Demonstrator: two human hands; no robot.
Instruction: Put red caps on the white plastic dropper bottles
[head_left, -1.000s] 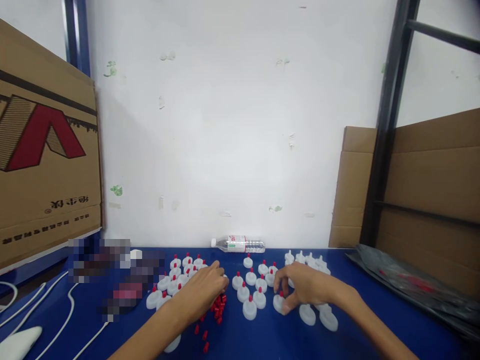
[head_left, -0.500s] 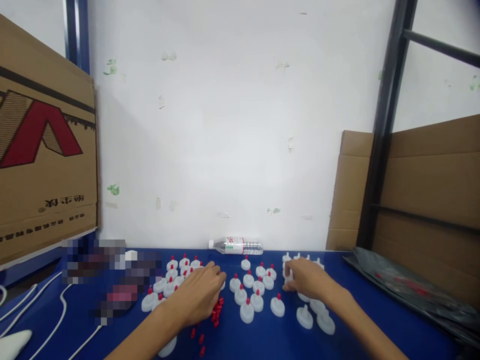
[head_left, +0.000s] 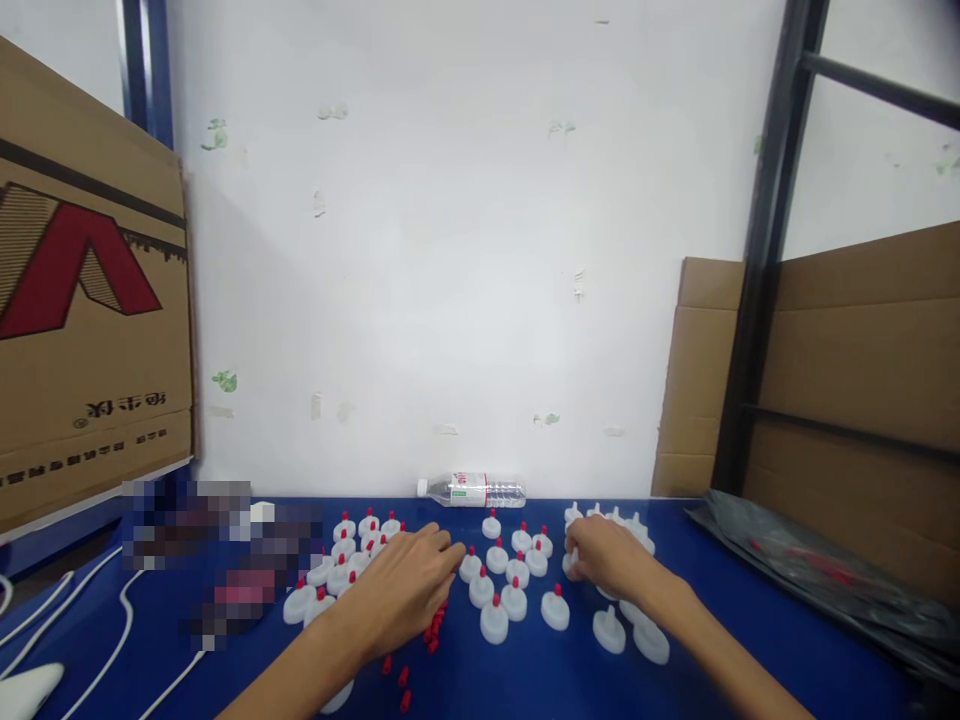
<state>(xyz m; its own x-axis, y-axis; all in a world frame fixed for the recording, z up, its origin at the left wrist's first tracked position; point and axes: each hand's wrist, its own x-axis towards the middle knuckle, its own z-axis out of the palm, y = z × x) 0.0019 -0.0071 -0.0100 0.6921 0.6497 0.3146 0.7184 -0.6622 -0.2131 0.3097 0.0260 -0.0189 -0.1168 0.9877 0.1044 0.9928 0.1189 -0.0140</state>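
Note:
My left hand [head_left: 416, 578] is bent over the table with its fingers together, beside a small pile of red tip caps [head_left: 433, 632]. Whatever lies between its fingertips is hidden. On the right, my right hand [head_left: 601, 552] pinches a white nozzle cap [head_left: 568, 563] in a group of bare white caps; its fingers cover most of it. A bare nozzle cap [head_left: 609, 631] stands just in front of that hand. Between the hands several white caps carry red tips, such as a red-tipped cap [head_left: 494, 622]. More red-tipped caps [head_left: 343, 545] stand left of my left hand.
A plastic water bottle [head_left: 472, 490] lies against the wall at the back of the blue table [head_left: 555, 685]. Dark plastic bags [head_left: 817, 570] lie at the right edge. White cables [head_left: 124, 620] run across the left side, below a large cardboard box [head_left: 90, 300].
My left hand has shifted slightly to the right. My right hand's fingers have drawn closer together around a white cap. The standing caps look the same.

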